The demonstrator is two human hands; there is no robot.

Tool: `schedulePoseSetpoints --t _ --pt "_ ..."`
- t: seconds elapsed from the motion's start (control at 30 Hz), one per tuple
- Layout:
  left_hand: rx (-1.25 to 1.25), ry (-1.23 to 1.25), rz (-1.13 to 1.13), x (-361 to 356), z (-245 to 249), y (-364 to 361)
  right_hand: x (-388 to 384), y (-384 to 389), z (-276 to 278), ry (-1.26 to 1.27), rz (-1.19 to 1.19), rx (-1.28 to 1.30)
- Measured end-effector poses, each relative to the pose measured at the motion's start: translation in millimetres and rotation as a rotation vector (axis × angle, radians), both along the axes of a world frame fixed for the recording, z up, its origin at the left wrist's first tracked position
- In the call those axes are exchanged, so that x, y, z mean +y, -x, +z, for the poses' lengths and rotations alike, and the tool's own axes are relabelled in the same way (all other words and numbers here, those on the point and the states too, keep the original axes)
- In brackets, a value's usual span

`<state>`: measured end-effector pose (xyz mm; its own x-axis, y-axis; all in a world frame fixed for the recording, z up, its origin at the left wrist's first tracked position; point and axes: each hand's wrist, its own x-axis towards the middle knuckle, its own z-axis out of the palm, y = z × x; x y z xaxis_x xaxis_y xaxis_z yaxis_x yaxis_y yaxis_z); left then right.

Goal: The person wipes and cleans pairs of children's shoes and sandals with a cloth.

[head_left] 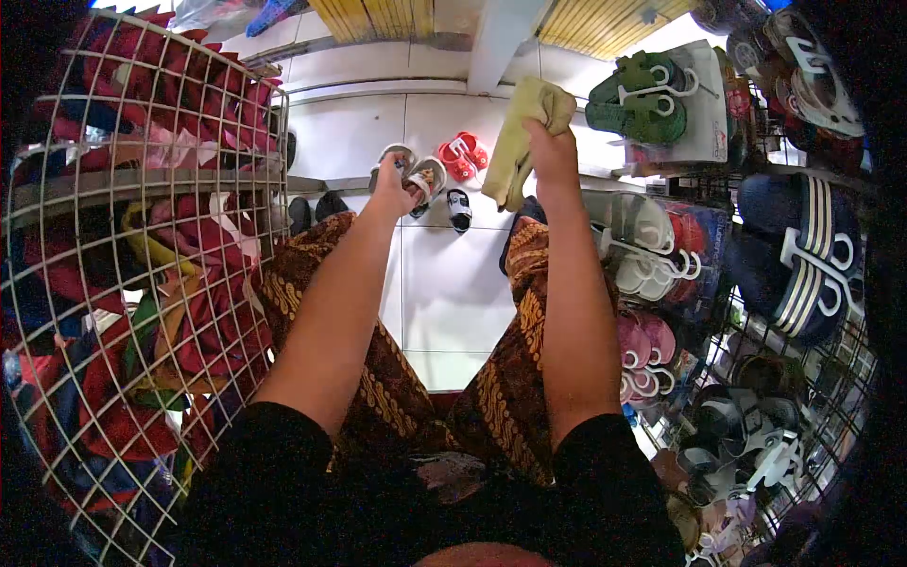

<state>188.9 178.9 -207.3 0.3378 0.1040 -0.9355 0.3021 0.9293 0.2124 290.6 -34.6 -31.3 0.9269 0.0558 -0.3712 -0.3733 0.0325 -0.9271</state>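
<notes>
My left hand [395, 189] is closed on a pair of small white sandals [427, 176] with a coloured print, held out in front of me. To its right, my right hand [552, 151] grips a folded yellow-green cloth [518, 137] that hangs down from the fingers. Between the two hands, a pair of red children's shoes [462, 156] lies further off. A small black and white sandal [459, 210] is on the white tiled floor [444, 283], just below the red pair.
A white wire rack [142, 203] holding red and mixed items stands at the left. Along the right, green slippers [652, 97], navy striped slippers [798, 250] and pink slippers [645, 340] hang on hooks. White posts and yellow slatted panels [605, 26] are at the top.
</notes>
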Motion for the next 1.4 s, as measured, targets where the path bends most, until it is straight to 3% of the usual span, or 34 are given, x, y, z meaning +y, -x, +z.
schedulePoseSetpoints --t 0.13,0.3,0.5,0.57,0.63,0.67,0.73,0.9,0.97,1.03,1.1,1.17,1.23,1.37,1.4 --pt "-0.023 0.113 0.172 -1 6 -10 -7 5 -2 0.052 0.054 0.023" --pt "-0.152 0.198 0.21 9 23 -18 -2 0 2 0.102 0.05 0.027" --pt "-0.025 0.189 0.274 25 8 -28 6 -3 -16 0.115 0.115 0.014" --pt "0.006 0.077 0.215 17 4 -35 5 -11 -29 0.229 0.175 -0.01" --pt "-0.007 0.025 0.141 5 5 -45 16 -5 -7 0.646 0.413 -0.068" --pt "-0.251 -0.051 -0.017 2 -15 -44 21 -2 3 0.854 0.529 -0.099" --pt "-0.188 0.002 0.073 -21 63 -53 20 2 -14 0.777 0.506 -0.169" --pt "-0.543 -0.649 -0.553 -13 81 -46 24 -8 -9 0.898 0.518 -0.109" --pt "-0.581 -0.535 -0.485 -13 88 -56 27 -10 -7 0.904 0.516 -0.077" --pt "-0.496 -0.053 -0.096 -18 101 -71 34 -13 -6 0.901 0.539 -0.038" --pt "-0.696 -0.662 -0.43 -19 96 -71 40 -20 3 0.937 0.489 -0.02" --pt "-0.68 -0.681 -0.427 -21 93 -77 47 -26 6 0.953 0.411 -0.011" --pt "-0.626 -0.64 -0.405 -20 95 -86 45 -32 0 0.935 0.488 -0.02" --pt "-0.498 -0.2 -0.23 -13 97 -102 50 -43 -5 0.939 0.416 -0.038" --pt "-0.483 -0.214 -0.229 -13 103 -104 51 -46 -4 0.955 0.374 -0.05"
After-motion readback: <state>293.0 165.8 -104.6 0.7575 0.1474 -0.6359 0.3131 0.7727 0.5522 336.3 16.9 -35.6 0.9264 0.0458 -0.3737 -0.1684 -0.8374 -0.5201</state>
